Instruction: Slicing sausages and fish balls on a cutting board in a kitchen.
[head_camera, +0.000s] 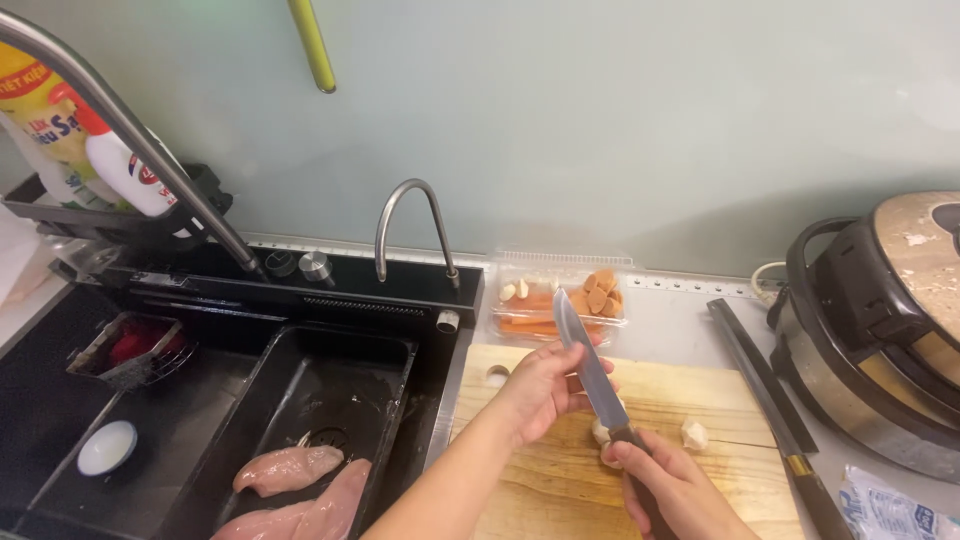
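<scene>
My right hand (675, 490) grips the dark handle of a kitchen knife (585, 350), blade pointing up and away over a wooden cutting board (700, 385). My left hand (545, 385) touches the blade near its middle, fingers pinched on the steel. Small pale food pieces (694, 434) lie on the board beside my right hand, one more partly hidden under the knife. Behind the board stands a clear plastic tray (560, 300) with orange carrot sticks and slices.
A black sink (300, 400) at left holds raw chicken pieces (300, 485) in a black inner basin. Two curved taps (415, 225) rise behind it. A rice cooker (880, 320) stands at right, a long dark sheath (765, 385) lies beside the board, bottles at far left.
</scene>
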